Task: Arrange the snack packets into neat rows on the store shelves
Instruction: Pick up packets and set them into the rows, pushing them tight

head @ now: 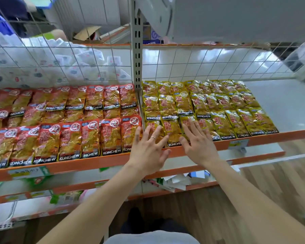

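Red snack packets (pixel 69 138) lie in rows on the left half of the orange-edged shelf (pixel 95 162). Yellow snack packets (pixel 224 110) fill rows on the right half, past the metal upright (pixel 137 50). My left hand (pixel 148 148), with a ring on one finger, lies flat with spread fingers over the front yellow packets beside the divider. My right hand (pixel 197 143) also has straight, spread fingers resting on the front row of yellow packets. Neither hand grips anything.
A wire grid (pixel 60 64) backs the shelf, with white bags (pixel 48 55) behind it. The shelf's far right part (pixel 285 103) is bare white. Lower shelves (pixel 174 184) hold papers and other goods. Wood-look floor lies at the right.
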Demonstrator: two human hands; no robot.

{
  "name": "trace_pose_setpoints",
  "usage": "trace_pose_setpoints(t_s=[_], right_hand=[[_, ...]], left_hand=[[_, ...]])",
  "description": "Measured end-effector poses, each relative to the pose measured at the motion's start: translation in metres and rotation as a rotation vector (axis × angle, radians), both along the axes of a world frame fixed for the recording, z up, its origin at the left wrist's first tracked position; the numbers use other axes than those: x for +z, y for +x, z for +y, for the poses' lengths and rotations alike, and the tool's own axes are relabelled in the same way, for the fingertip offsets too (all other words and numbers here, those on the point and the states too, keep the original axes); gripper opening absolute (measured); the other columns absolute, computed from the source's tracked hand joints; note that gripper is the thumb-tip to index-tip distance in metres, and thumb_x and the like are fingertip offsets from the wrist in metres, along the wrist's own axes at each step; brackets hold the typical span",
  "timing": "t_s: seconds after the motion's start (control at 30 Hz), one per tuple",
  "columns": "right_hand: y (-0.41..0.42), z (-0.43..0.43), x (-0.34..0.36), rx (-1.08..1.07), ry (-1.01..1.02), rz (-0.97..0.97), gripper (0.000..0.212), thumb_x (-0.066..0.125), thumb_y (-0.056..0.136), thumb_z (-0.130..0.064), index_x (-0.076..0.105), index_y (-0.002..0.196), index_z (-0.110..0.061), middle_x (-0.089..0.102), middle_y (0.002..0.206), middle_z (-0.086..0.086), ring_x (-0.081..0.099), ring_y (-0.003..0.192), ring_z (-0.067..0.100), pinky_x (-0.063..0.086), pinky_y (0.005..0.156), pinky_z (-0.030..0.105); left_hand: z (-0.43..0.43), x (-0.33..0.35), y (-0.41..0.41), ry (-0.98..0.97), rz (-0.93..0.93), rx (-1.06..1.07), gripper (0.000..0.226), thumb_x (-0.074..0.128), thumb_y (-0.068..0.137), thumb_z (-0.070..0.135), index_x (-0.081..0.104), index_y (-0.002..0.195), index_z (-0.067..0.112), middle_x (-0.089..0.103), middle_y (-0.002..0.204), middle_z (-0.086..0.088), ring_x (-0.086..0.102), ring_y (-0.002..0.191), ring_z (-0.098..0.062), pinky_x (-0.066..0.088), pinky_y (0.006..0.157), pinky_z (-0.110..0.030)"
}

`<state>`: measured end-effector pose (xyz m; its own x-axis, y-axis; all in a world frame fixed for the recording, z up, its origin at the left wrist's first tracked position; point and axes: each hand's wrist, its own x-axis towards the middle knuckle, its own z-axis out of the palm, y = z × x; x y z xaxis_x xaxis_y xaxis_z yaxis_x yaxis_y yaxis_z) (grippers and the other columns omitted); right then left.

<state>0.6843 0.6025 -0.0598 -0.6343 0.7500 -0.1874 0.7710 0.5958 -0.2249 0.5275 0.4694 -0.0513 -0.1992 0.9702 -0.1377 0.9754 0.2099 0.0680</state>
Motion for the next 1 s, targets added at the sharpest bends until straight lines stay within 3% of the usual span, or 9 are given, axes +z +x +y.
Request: trace_pose_setpoints(t_s=[0.13, 0.33, 0.57, 0.73, 0.87, 1.0], right_hand=[[-0.001, -0.009, -0.002, 0.033, 0.001, 0.018, 0.063, 0.026, 0.104, -0.052, 0.010, 0.160, -0.027, -0.009, 0.166, -0.009, -0.013, 0.153, 0.014, -0.004, 0.124, 0.039], [0.016, 0.008, 0.002, 0.051, 0.087, 0.042, 0.057, 0.021, 0.105, -0.051, 0.013, 0.159, -0.035, -0.001, 0.167, -0.007, -0.005, 0.154, 0.013, 0.003, 0.122, 0.039], [0.023, 0.009, -0.003, 0.097, 0.087, 0.044, 0.058, 0.019, 0.101, -0.049, 0.023, 0.157, -0.036, 0.008, 0.167, -0.006, 0.009, 0.150, 0.016, 0.008, 0.109, 0.040], [0.023, 0.009, -0.004, 0.096, 0.050, 0.092, 0.058, 0.024, 0.101, -0.051, 0.026, 0.157, -0.034, 0.008, 0.167, -0.006, 0.010, 0.148, 0.017, 0.013, 0.113, 0.044], [0.023, 0.010, -0.003, 0.105, 0.026, 0.122, 0.054, 0.034, 0.104, -0.047, 0.028, 0.156, -0.032, 0.011, 0.167, -0.004, 0.012, 0.146, 0.019, 0.015, 0.114, 0.046], [0.035, 0.021, -0.001, 0.134, 0.079, 0.191, 0.051, 0.032, 0.103, -0.044, 0.034, 0.153, -0.032, 0.020, 0.165, -0.004, 0.016, 0.146, 0.018, 0.018, 0.113, 0.044]], left_hand=[[-0.003, -0.005, 0.002, 0.006, -0.026, 0.030, 0.060, 0.017, 0.101, 0.063, 0.012, 0.157, 0.043, -0.007, 0.168, 0.005, -0.008, 0.155, -0.027, -0.010, 0.119, -0.058], [0.005, -0.009, 0.018, 0.106, 0.014, 0.095, 0.059, 0.022, 0.098, 0.066, 0.027, 0.153, 0.044, 0.006, 0.168, 0.006, 0.001, 0.155, -0.032, -0.006, 0.115, -0.062], [0.014, -0.011, 0.030, 0.029, 0.011, 0.093, 0.058, 0.017, 0.100, 0.066, 0.016, 0.155, 0.048, -0.007, 0.167, 0.015, -0.009, 0.154, -0.030, 0.004, 0.117, -0.062], [0.014, -0.008, 0.034, 0.044, -0.084, 0.114, 0.059, 0.024, 0.101, 0.064, 0.023, 0.156, 0.044, -0.004, 0.167, 0.013, -0.011, 0.154, -0.029, 0.006, 0.122, -0.050], [0.015, -0.009, 0.039, 0.047, -0.093, 0.133, 0.060, 0.025, 0.100, 0.065, 0.024, 0.156, 0.043, -0.005, 0.167, 0.013, -0.011, 0.154, -0.030, 0.005, 0.123, -0.048], [0.012, -0.009, 0.040, 0.038, -0.046, 0.136, 0.067, 0.015, 0.095, 0.070, 0.019, 0.156, 0.044, -0.005, 0.167, 0.012, -0.009, 0.154, -0.030, 0.004, 0.123, -0.050]])
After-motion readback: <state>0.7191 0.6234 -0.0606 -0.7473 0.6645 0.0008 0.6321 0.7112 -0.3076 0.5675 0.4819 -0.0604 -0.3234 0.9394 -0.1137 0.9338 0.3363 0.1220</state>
